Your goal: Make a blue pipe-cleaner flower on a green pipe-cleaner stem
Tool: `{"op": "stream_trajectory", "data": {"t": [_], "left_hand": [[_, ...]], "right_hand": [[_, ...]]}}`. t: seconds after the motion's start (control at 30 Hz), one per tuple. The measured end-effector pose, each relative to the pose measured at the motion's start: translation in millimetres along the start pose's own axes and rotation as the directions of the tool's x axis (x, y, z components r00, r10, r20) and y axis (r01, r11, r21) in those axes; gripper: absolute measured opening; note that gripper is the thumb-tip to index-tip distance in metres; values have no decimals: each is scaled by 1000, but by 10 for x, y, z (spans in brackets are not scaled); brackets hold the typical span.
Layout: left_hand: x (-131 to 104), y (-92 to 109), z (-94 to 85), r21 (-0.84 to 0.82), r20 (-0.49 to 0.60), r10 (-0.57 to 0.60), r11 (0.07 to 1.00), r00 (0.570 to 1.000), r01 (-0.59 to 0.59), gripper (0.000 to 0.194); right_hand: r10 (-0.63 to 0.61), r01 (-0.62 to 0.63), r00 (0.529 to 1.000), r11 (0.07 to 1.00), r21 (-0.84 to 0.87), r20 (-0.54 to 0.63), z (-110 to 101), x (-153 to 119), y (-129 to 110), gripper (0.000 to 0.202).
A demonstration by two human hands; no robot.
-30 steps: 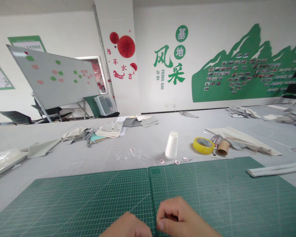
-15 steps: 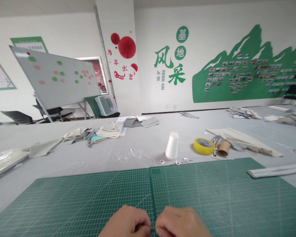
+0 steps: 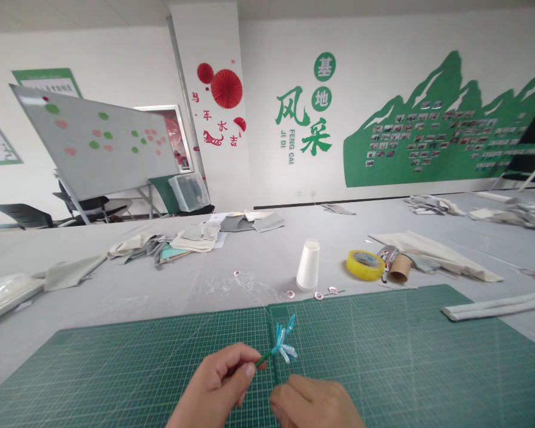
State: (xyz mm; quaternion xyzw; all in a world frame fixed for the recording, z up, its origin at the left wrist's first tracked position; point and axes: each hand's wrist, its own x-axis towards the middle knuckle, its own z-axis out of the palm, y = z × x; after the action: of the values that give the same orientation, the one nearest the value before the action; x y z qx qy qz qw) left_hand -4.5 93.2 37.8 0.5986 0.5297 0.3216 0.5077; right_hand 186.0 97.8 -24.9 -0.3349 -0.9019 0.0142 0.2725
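Observation:
A small beaded flower (image 3: 284, 346) with blue and clear glittering petals on a green stem tilts up to the right. My left hand (image 3: 225, 377) is closed, pinching its stem between thumb and fingers. My right hand (image 3: 314, 399) lies just below the petals with its fingers curled together; what they hold, if anything, is hidden. Both hands are over the seam of two green cutting mats (image 3: 160, 351). Beyond the mats stands a white cone of thread (image 3: 308, 266), with loose white threads to its left.
A yellow tape roll (image 3: 364, 265) and a cardboard tube (image 3: 400, 268) are at the right behind the mat. A folded pale cloth strip (image 3: 494, 307) overlaps the right mat's edge. Fabric scraps (image 3: 196, 236) lie at the far left of the table. Small pinkish rings (image 3: 319, 296) sit near the cone.
The beaded flower has come into sight in my left hand, which has risen and turned. My right hand has shifted slightly left and stays closed.

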Motion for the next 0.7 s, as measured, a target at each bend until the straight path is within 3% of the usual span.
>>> {"op": "stream_trajectory", "data": {"t": [0.2, 0.4, 0.47, 0.6, 0.7], "left_hand": [[-22, -21, -15, -122, -5, -10, 993, 1000, 9, 29], [-12, -45, 6, -177, -6, 14, 984, 1000, -15, 34], [-13, -35, 15, -165, -22, 11, 986, 1000, -15, 34], [-21, -11, 27, -91, -77, 5, 996, 997, -13, 30], [-25, -3, 29, -51, -87, 25, 998, 996, -29, 27]], "right_hand": [[138, -130, 990, 967, 217, -21, 262, -13, 91, 14], [161, -174, 973, 983, 66, 167, 206, 56, 107, 16], [164, -175, 974, 983, 56, 156, 175, 68, 154, 3], [111, -127, 991, 953, 273, 74, 88, 70, 264, 74], [173, -175, 983, 824, 539, 55, 0, 76, 241, 84]]}}
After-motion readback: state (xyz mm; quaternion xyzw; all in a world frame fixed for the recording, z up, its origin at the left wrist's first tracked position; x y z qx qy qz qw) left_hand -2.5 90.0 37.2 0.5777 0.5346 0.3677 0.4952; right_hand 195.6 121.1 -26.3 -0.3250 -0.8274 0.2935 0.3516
